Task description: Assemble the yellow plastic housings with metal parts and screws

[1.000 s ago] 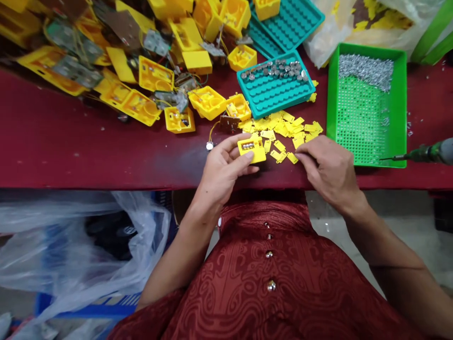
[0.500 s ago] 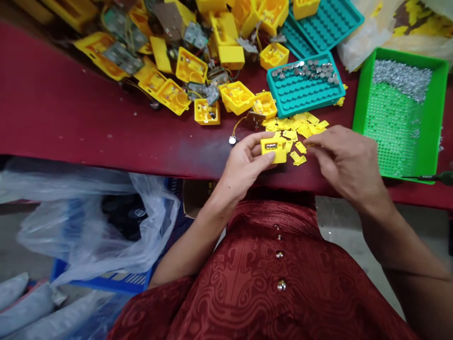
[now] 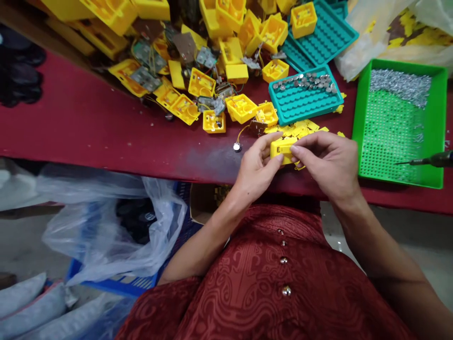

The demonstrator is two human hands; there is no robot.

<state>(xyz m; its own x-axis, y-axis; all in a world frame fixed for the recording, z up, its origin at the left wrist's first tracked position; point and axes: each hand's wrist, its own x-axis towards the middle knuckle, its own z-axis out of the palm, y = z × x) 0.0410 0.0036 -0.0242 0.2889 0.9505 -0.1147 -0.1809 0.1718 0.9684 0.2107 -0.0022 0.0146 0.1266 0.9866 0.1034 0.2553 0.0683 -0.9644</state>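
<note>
My left hand (image 3: 256, 165) is closed round a small yellow plastic case (image 3: 275, 150), held just above the front of the table. Against the case's face lies a thin yellow battery cover (image 3: 285, 148), pinched by the thumb and fingers of my right hand (image 3: 332, 158). The cover lies over the battery slot; whether it sits fully in place I cannot tell. Behind both hands spreads a pile of loose yellow covers (image 3: 302, 127), partly hidden by my fingers. A round silver part on yellow wires (image 3: 237, 147) lies left of my left hand.
A teal ribbed tray (image 3: 300, 105) holds silver button cells. To the right stands a green basket (image 3: 361, 118) with many small screws, a screwdriver tip (image 3: 406, 163) reaching over it. Yellow housings (image 3: 241, 107) with wired parts are heaped at the back. A plastic-lined blue crate (image 3: 120, 285) sits below left.
My right hand has moved left from the loose covers to the case, bringing a cover onto its face. The button cells seen in the case before are now covered.
</note>
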